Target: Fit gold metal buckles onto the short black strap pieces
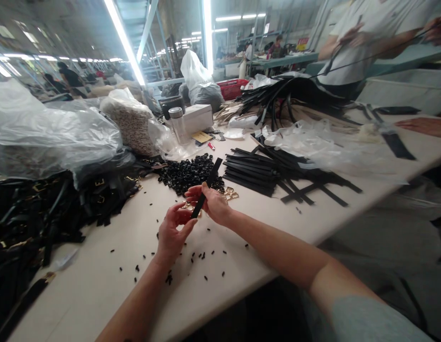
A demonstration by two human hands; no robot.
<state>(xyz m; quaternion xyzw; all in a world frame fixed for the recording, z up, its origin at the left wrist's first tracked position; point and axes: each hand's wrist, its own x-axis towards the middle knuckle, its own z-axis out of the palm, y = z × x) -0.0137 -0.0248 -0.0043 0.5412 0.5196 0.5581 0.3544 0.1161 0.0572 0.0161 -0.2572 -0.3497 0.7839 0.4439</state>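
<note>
A black strap (210, 179) slants up from between my two hands over the white table (110, 266). My right hand (212, 203) is closed round the strap near its lower end. My left hand (173, 232) is curled just below it, fingertips pinching at the strap's lower tip, where something gold shows; I cannot make out what it is. Behind the hands lie a heap of black loops (187, 173) and a few gold buckles (230, 194).
Black straps (256, 172) are stacked to the right. Finished black belts with gold buckles (45, 209) pile up at left under clear plastic bags (52, 133). Small black bits (202, 256) dot the table. A person in a white shirt (366, 33) works across the table.
</note>
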